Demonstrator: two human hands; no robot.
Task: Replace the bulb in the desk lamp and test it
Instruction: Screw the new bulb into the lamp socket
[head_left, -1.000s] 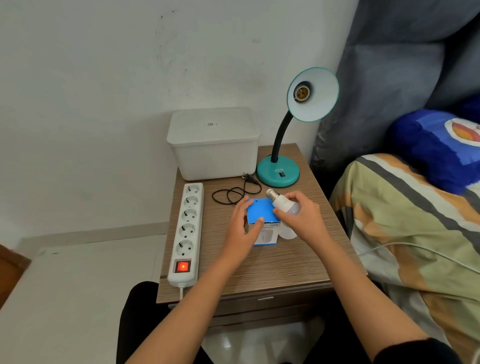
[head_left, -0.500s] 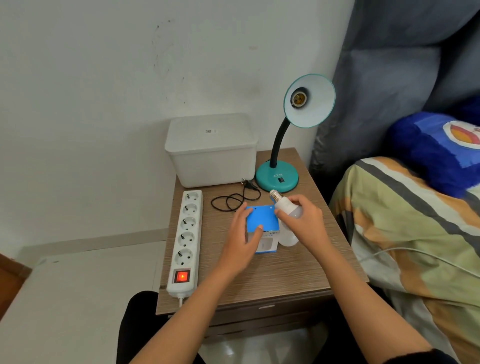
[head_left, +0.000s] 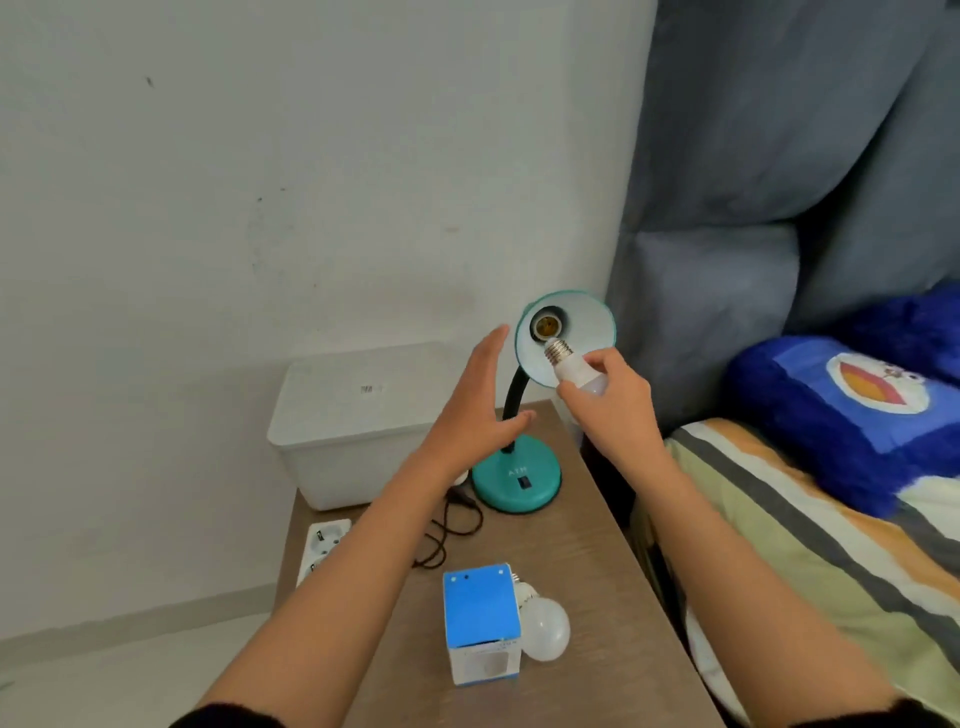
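While my right hand (head_left: 610, 402) grips the bulb (head_left: 574, 369) by its white body, the screw cap sticks out of my fingers toward 10 o'clock. The bulb's long axis runs from 4 o'clock to 10 o'clock, and the cap tip sits just below the socket (head_left: 546, 326), close to it but not in it. That socket lies inside the lamp (head_left: 519, 475) shade, which faces me; nothing fills it. My left hand (head_left: 475, 415) is spread wide and holds nothing, at 9 o'clock from the bulb, palm turned toward the shade and fingers pointing to 12 o'clock, in front of the black neck. I cannot tell whether it touches the neck.

On the table (head_left: 587, 582), at 6 o'clock from my hands, the box (head_left: 480, 626) lies on its side with its blue face up; I cannot tell what is in it. A second bulb (head_left: 543, 626) lies touching its right side, globe toward 5 o'clock. The bin (head_left: 353, 421) at 9 o'clock from the lamp base is lidded, contents hidden. The power strip (head_left: 324, 545) lies at 7 o'clock from the bin, the cord (head_left: 441, 540) coiled beside it.
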